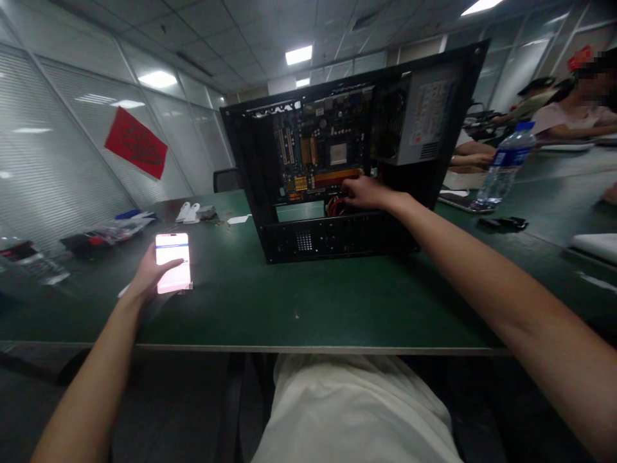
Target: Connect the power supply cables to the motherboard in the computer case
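Note:
My left hand (148, 270) holds a smartphone (172, 281) with a lit screen just above the table, its thumb lying across the display. An open black computer case (357, 241) stands upright on the table before me. My right hand (367, 192) reaches inside it, fingers drawn together at the lower edge of the motherboard (321, 138). Red and dark cables (336, 207) hang just under those fingertips, and orange memory slots (332, 178) run beside them. Whatever the fingers pinch is hidden. The silver power supply (427, 119) sits in the case's upper right corner.
A water bottle (506, 164) and a black object (504, 224) stand right of the case on the green table (299, 308). Left are bagged items (108, 235), another bottle (41, 263) and white objects (189, 212). Other people sit at the far right.

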Demonstrator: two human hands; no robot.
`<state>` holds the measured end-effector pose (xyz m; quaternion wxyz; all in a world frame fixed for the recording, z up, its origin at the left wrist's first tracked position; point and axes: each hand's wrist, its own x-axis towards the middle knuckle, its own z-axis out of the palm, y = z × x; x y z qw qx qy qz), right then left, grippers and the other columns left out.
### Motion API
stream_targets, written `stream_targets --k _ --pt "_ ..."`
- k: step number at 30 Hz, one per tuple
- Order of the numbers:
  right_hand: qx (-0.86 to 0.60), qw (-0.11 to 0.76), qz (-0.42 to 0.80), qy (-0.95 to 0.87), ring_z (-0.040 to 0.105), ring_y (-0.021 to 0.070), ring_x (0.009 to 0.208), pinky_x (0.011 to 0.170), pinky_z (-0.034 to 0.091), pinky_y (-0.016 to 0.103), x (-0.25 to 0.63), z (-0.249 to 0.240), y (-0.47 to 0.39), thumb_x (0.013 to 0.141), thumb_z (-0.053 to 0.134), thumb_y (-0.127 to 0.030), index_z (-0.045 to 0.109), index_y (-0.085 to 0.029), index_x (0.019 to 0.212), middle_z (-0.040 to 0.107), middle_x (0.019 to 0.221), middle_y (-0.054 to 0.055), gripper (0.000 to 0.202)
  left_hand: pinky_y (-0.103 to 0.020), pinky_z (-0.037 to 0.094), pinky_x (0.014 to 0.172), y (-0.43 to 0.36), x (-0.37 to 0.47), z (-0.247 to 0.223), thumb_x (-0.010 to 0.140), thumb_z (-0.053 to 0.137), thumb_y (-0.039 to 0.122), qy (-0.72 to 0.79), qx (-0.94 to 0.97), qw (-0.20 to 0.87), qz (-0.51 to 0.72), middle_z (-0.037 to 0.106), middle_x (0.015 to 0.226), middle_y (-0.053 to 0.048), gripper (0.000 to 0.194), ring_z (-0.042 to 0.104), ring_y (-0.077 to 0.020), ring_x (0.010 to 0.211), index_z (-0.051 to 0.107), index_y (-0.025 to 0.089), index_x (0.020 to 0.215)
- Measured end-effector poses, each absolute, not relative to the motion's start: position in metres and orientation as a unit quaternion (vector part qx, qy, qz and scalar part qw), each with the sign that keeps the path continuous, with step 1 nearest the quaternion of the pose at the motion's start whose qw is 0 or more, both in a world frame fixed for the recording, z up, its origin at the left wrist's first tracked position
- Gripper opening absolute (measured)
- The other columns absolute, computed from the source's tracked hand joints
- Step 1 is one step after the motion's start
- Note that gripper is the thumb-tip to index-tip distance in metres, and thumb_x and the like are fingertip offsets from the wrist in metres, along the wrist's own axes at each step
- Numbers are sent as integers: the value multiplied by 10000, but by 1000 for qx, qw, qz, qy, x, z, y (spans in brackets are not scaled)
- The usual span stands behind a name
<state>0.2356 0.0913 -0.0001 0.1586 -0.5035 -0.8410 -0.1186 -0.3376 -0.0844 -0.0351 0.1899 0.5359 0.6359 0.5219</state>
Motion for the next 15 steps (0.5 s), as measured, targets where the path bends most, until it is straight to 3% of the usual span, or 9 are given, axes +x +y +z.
stream_targets --k 7,15 --pt "-502 161 -117 -842 695 300 1049 807 498 339 236 0 90 983 626 -306 655 -152 1258 734 1220 160 316 -555 470 1149 -84 -335 -36 646 912 251 659 554 106 497 638 1427 -201 962 620 -369 1304 500 120 1506" --pt "-503 162 -120 -841 693 313 1056 801 505 349 238 -1 93 973 646 -315 660 -164 1265 735 1216 154 329 -388 566 979 -91 -328 -37 771 765 261 638 524 196 530 601 1483 -175 839 628 -324 1245 456 127 1540"
